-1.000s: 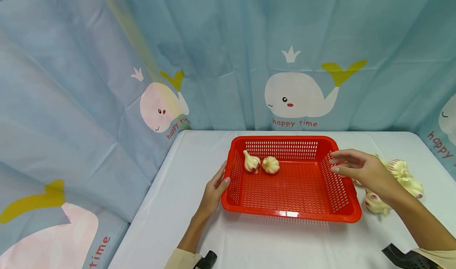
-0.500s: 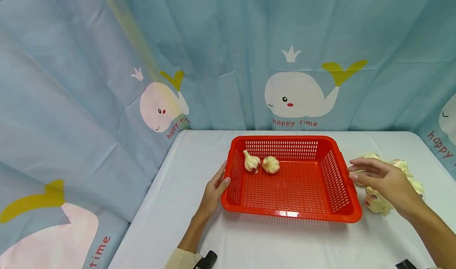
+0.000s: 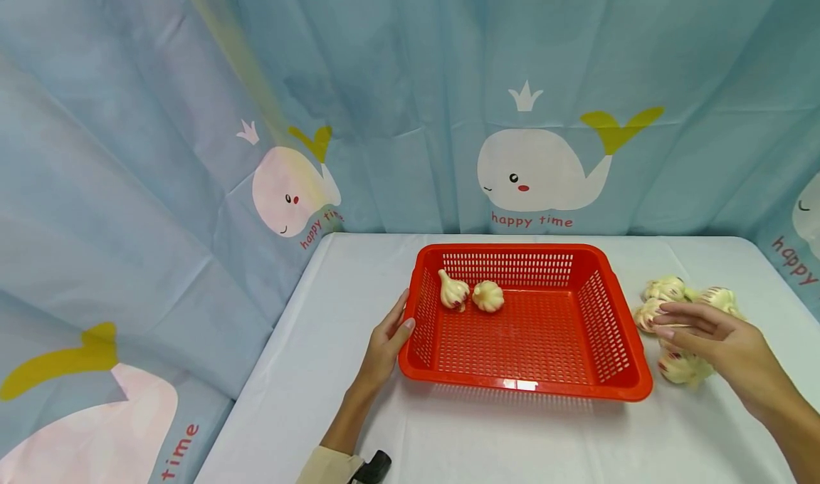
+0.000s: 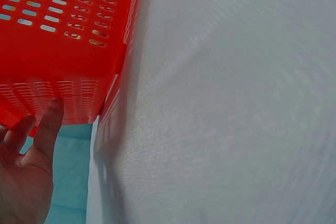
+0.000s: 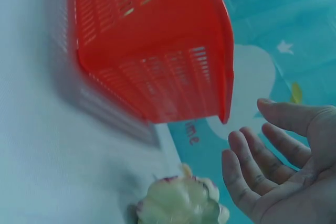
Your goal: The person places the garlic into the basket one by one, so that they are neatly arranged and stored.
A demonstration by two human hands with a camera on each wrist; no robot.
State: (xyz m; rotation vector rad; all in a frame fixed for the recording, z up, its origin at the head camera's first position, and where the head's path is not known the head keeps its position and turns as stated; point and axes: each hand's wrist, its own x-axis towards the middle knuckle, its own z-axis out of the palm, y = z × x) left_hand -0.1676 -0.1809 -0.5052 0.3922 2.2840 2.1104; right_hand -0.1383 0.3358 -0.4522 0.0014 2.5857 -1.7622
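A red plastic basket [image 3: 522,387] with slotted walls stands on the white table. At its left end my left hand [image 3: 379,349] holds the rim, thumb on top and fingers against the outer wall. Inside, near the back left, lie a garlic bulb with a long neck [image 3: 453,292] and a rounder garlic bulb [image 3: 489,296]. My right hand [image 3: 737,352] is to the right of the basket, among several loose garlic bulbs. Its fingers are loosely bent around nothing, and in the right wrist view a garlic bulb [image 5: 181,201] sits below them, apart from the palm.
Loose bulbs by the right hand include one at the back [image 3: 664,287], one at the right [image 3: 717,298] and one nearer me [image 3: 682,369], partly behind the hand. A blue curtain [image 3: 410,178] printed with whales hangs behind the table [image 3: 359,270].
My right hand has moved from over the basket's right rim, rightward and a little toward me, to the loose garlic bulbs. The left hand and basket stay where they were.
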